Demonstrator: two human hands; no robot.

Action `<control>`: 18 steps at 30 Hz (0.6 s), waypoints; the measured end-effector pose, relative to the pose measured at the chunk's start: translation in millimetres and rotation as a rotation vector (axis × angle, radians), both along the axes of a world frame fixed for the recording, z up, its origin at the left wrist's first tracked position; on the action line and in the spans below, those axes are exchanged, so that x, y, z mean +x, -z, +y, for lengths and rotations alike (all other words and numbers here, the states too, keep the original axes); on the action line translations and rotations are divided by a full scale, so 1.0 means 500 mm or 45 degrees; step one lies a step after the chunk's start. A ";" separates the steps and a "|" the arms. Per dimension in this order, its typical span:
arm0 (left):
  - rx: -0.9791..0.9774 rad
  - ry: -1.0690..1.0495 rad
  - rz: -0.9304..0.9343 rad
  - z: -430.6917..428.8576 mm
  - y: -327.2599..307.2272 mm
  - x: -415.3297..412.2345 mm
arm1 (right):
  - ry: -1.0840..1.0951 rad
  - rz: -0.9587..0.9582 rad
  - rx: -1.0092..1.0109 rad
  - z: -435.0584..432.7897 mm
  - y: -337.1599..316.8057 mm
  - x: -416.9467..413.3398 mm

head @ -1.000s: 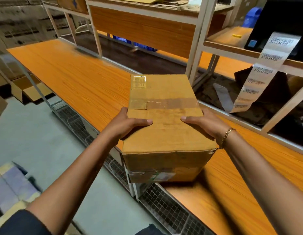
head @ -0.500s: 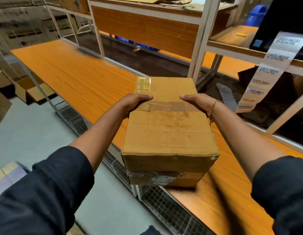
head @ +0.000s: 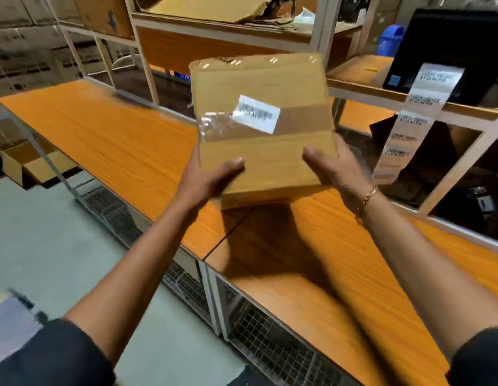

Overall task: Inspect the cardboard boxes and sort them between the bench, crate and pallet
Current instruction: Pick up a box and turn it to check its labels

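Gripping a cardboard box [head: 266, 160] by its lower corners with your left hand [head: 206, 181] and right hand [head: 335, 169] above the desk [head: 117, 140], you seem mid-inspection of its label [head: 256, 114]; sorting remains.

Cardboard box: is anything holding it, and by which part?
Both hands hold the cardboard box: left hand at its lower left corner, right hand at its lower right corner.

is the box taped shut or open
Shut on the visible face: clear tape and a white label cross the seam of the box; other faces hidden.
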State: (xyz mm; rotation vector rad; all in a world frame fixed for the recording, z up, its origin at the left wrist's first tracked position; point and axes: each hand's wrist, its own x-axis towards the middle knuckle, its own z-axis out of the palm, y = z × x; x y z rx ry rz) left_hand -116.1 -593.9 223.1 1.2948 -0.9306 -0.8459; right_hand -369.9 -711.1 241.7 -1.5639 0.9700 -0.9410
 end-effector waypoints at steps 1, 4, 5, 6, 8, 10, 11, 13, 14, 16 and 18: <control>-0.009 -0.025 -0.068 0.008 0.019 -0.012 | 0.038 0.016 -0.020 0.008 0.014 -0.001; 0.078 0.001 -0.187 0.024 0.047 -0.012 | 0.101 0.019 -0.002 0.024 0.046 -0.013; 0.114 0.001 -0.211 0.030 0.043 -0.010 | 0.116 0.030 -0.004 0.032 0.048 -0.015; 0.142 -0.034 -0.236 0.034 0.037 -0.012 | 0.135 0.039 -0.020 0.037 0.051 -0.015; 0.184 -0.197 -0.313 0.038 0.032 -0.026 | 0.183 0.051 -0.048 0.046 0.062 -0.008; 0.202 -0.362 -0.433 0.042 0.035 -0.047 | 0.243 0.064 -0.097 0.060 0.070 0.003; 0.179 -0.399 -0.460 0.044 0.043 -0.054 | 0.275 0.068 -0.126 0.064 0.075 0.005; 0.143 -0.403 -0.475 0.053 0.057 -0.058 | 0.290 0.090 -0.167 0.068 0.080 0.003; 0.153 -0.374 -0.481 0.058 0.059 -0.053 | 0.255 0.109 -0.173 0.073 0.076 -0.001; 0.201 -0.307 -0.453 0.061 0.053 -0.033 | 0.168 0.083 -0.109 0.073 0.069 -0.009; 0.197 -0.292 -0.406 0.060 0.045 -0.022 | 0.130 0.046 -0.046 0.073 0.063 -0.014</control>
